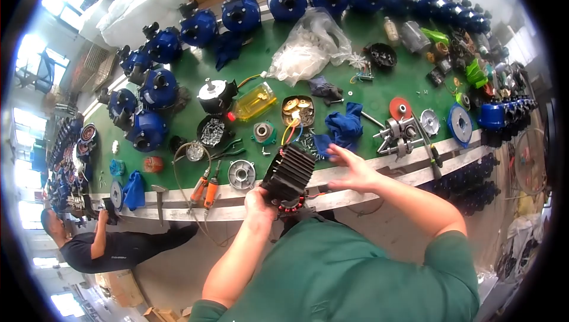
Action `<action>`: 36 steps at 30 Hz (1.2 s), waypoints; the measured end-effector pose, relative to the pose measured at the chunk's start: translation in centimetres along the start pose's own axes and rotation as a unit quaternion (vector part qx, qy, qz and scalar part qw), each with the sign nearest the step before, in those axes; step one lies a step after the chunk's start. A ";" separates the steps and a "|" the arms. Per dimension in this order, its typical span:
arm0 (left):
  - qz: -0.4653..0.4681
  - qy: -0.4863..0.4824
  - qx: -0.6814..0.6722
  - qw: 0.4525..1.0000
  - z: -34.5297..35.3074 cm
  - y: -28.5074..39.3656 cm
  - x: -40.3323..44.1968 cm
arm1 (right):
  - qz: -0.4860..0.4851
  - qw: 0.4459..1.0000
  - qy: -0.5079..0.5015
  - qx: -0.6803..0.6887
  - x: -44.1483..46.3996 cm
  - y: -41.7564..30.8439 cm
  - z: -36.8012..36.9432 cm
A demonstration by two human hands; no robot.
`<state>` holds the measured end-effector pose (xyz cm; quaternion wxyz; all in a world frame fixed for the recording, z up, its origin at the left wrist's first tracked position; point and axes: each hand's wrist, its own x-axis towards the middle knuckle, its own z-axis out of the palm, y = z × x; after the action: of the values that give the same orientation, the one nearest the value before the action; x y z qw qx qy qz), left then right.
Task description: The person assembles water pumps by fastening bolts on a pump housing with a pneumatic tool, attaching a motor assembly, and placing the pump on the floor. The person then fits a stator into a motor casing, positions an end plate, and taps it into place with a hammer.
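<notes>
My left hand [259, 204] is closed on the lower left side of a black finned motor housing [291, 171], which is tilted at the table's front edge. Red windings [290, 206] show at its lower end, and yellow and blue wires [291, 130] rise from its top. To the right, my right hand [355, 171] is open with fingers spread, apart from the housing and holding nothing. A crumpled blue cloth [344, 127] lies just beyond that hand. Behind the housing are a tray [284, 122] of brass-coloured parts and a pile of screws [307, 143].
Blue pumps [242, 14] line the far edge of the green table [195, 76]. A yellow bottle [253, 103], a metal end cover [242, 174], orange-handled power screwdrivers [211, 190] and a hammer [159, 194] lie left; a metal fixture [403, 138] stands right. Another person [101, 242] works at far left.
</notes>
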<state>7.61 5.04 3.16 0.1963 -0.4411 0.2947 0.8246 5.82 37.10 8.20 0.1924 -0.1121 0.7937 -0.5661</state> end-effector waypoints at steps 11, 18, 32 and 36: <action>0.093 0.080 -0.047 0.991 8.8 -4.5 -3.1 | -0.033 0.992 0.060 -0.103 3.8 -4.5 0.1; 0.253 -0.137 0.126 0.949 8.6 -4.6 2.1 | -0.070 0.986 0.146 -0.045 7.3 1.1 -8.2; 0.295 0.206 0.077 0.930 -14.6 -3.4 -0.7 | 0.386 0.727 0.337 -0.456 17.4 19.0 -27.4; 0.265 0.262 0.059 0.926 -16.0 -3.9 -2.4 | 0.384 0.723 0.291 -0.494 18.1 19.4 -28.1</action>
<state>20.98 -2.76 -3.03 -0.0876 -0.5353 0.4902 0.6823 -21.90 60.45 -5.25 0.0702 0.2939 0.9530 0.0241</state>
